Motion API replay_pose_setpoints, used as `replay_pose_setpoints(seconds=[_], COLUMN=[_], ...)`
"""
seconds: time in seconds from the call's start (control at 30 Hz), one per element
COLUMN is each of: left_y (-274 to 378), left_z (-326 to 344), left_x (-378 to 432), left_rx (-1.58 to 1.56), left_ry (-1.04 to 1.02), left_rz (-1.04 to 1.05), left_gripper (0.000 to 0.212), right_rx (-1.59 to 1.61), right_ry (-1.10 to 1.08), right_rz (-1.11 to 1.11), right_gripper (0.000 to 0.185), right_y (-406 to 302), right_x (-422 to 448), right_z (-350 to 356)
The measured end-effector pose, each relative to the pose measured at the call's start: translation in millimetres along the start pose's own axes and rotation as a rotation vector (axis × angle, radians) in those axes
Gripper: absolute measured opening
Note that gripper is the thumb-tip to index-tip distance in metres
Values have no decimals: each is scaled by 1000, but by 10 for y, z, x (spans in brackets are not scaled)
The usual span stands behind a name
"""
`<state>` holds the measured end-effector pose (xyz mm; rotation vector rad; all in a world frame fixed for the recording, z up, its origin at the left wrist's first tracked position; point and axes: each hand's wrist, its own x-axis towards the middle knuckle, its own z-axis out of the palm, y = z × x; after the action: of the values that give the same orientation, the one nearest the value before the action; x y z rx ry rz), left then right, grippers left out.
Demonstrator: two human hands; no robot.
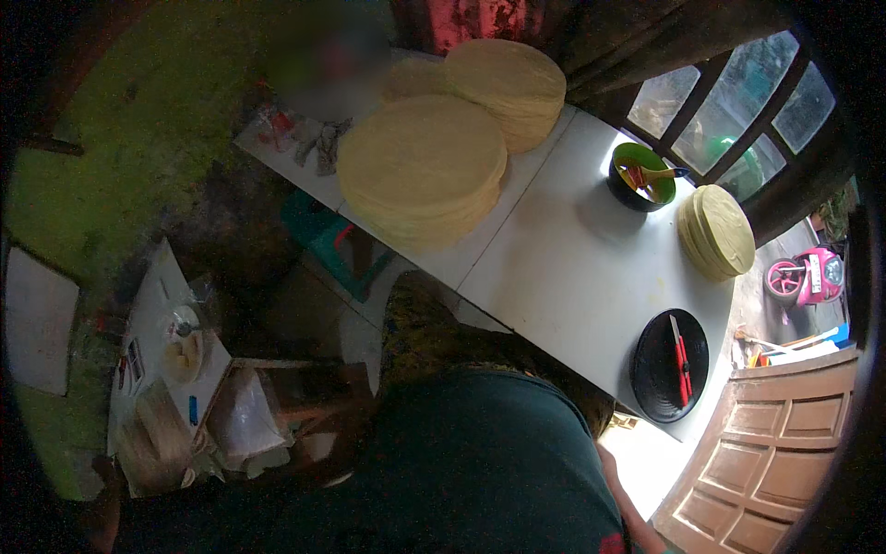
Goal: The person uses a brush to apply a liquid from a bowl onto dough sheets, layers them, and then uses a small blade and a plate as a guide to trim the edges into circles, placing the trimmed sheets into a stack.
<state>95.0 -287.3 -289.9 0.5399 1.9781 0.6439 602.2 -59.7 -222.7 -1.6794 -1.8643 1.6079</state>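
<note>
My right hand is out of view; only a bare forearm (630, 495) shows beside my dark shirt (484, 457). A dim shape at the lower left may be my left arm (104, 502), but its hand is too dark to make out. Before me is a white table (574, 277). A large stack of thin round pale-yellow sheets (422, 159) stands on it, with another tall stack (512, 83) behind. A smaller stack (723, 232) sits at the right. Beside it, a black bowl with a green inside (640, 190) holds a brush (661, 173). Red-handled tools, one bladed (680, 360), lie on a black plate (644, 388).
A side table (163, 277) at left carries a plastic-wrapped bundle (156, 429) and small items. A green plastic stool (353, 277) stands beneath the main table's edge. Right are a panelled wooden door (754, 443), a window (734, 104) and a pink motorbike (820, 277).
</note>
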Motion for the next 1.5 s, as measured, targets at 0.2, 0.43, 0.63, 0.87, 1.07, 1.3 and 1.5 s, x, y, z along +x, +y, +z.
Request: replay_pose_setpoints(seconds=[0.2, 0.43, 0.63, 0.87, 1.07, 1.3, 1.5], left_y=[-65, 107, 655, 3182, 3692, 3729, 3730], left_z=[-5, -83, -369, -1268, -1725, -1845, -1803], left_x=[-116, 119, 277, -123, 731, 842, 940], left_rx=[4, -24, -64, 406, 789, 792, 790], left_ry=[-20, 44, 269, 440, 340, 162, 167], left_rz=[-14, 39, 491, 868, 1321, 1333, 1510], left_gripper=[35, 37, 39, 41, 42, 44, 33], right_rx=[375, 100, -331, -748, -782, -939, -1002], right_ry=[-22, 38, 72, 168, 149, -101, -187], right_rz=[362, 302, 96, -670, -1415, -1466, -1376], right_gripper=[24, 23, 32, 41, 38, 36, 23], right_y=[-508, 350, 188, -2438, -4095, -4605, -4683], right_x=[-372, -179, -57, 413, 1724, 2271, 2278], right_z=[-285, -105, -168, -648, 482, 1013, 1011])
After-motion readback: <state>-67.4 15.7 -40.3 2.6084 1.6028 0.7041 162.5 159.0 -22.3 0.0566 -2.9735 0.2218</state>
